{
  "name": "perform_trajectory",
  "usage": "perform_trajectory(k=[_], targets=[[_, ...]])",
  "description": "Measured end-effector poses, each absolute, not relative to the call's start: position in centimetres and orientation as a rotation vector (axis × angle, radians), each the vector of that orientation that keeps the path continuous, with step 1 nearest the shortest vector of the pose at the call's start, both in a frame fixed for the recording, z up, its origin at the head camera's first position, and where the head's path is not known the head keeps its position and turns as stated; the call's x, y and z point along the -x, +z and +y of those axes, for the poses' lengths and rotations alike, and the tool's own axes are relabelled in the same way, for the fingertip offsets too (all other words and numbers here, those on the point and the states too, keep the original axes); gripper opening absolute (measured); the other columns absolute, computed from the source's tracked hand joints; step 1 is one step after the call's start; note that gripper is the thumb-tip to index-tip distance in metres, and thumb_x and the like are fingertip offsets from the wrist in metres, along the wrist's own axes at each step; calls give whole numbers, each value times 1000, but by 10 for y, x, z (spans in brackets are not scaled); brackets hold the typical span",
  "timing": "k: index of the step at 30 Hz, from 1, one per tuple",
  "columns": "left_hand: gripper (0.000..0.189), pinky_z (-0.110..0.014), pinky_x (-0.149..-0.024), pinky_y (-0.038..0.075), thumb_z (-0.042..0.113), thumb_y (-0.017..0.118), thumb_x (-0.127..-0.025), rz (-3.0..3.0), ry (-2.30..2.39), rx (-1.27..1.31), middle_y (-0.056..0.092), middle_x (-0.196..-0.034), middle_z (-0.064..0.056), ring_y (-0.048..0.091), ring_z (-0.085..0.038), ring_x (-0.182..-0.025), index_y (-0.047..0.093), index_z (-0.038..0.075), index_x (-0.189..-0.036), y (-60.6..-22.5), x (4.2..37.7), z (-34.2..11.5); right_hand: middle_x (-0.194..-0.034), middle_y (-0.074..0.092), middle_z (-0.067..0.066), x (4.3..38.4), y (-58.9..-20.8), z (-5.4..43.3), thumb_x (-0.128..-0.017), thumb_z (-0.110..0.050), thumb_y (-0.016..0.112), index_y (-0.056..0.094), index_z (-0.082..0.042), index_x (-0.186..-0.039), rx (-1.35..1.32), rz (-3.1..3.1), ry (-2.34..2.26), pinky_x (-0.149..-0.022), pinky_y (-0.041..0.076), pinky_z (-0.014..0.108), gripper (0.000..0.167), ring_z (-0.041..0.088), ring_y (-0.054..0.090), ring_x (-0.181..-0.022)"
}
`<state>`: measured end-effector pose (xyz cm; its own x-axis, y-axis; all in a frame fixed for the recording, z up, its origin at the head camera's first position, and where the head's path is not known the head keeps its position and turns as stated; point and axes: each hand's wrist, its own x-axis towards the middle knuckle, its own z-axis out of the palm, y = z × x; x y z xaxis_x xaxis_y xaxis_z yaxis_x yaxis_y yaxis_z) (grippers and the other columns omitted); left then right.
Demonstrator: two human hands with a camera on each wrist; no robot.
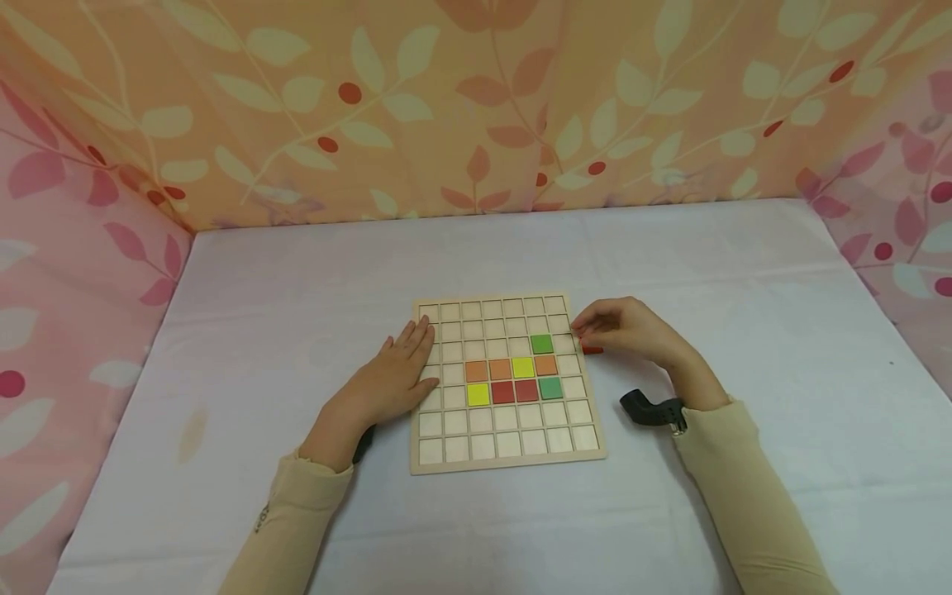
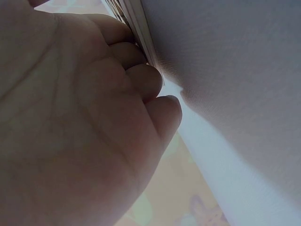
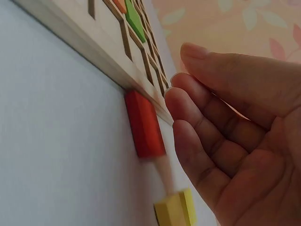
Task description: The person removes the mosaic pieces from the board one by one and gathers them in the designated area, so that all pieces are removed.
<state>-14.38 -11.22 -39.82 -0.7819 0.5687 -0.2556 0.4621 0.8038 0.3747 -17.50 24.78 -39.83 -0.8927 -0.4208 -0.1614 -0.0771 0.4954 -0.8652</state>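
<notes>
Nine coloured tiles [image 1: 523, 368] in a gridded wooden board [image 1: 509, 445]; over its left edge, a flattened left hand [image 1: 390, 380] with straight fingers; by its right edge, a loosely bent right hand [image 1: 635, 330], thumb and fingertips apart, near a red block [image 3: 143, 126]. Beneath, white cloth [image 1: 669, 256], lightly creased, with a faint tan mark [image 1: 192, 434] at left; beyond, orange leaf-print backdrop [image 1: 416, 157] and pink leaf-print side panels [image 1: 67, 289].

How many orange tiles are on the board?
3, all in one row of the board: two orange tiles side by side left of a yellow tile, one orange tile right of it. The left hand covers part of the left edge, where more could hide.
</notes>
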Motion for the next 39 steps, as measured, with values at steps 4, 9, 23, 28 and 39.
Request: perform_trajectory(k=[4, 9, 23, 28, 39], targets=[[72, -52, -112, 10, 30, 48, -98, 2636, 416, -777, 1, -156, -17, 0, -32, -143, 11, -6, -148, -399, 144, -112, -92, 69, 10, 176, -400, 239, -80, -6, 74, 70, -1, -99, 441, 2382, -1354, -62, 52, 24, 20, 15, 61, -73], [72, -52, -112, 10, 30, 48, -98, 2636, 412, -773, 1, -156, -17, 0, -32, -143, 11, -5, -148, -399, 144, -112, -92, 69, 9, 178, -402, 229, -79, -7, 76, 70, -1, -98, 491, 2392, -1345, -62, 51, 23, 21, 14, 61, -74], [72, -52, -112, 10, 30, 49, -98, 2628, 418, -757, 0, -156, -16, 0, -32, -143, 11, -5, -148, -398, 144, -111, -86, 67, 4, 178, -403, 218, -76, -8, 79, 72, -4, -95, 497, 2507, -1275, -62, 47, 23, 20, 15, 58, -72], [72, -52, -112, 10, 30, 49, -98, 2630, 409, -756, 0, -156, -16, 0, -32, -143, 10, -5, -148, -398, 143, -111, -88, 66, 5, 178, -405, 216, -75, -7, 79, 72, -2, -96, 554, 2543, -1243, -64, 46, 22, 23, 16, 57, -74], [72, -52, -113, 10, 30, 49, -98, 2631, 415, -756, 0, -156, -16, 0, -31, -143, 11, -5, -148, -399, 143, -111, -87, 63, 3, 176, -409, 215, -76, -7, 79, 71, -3, -96, 613, 2593, -1189, -63, 44, 22, 22, 16, 53, -73]])
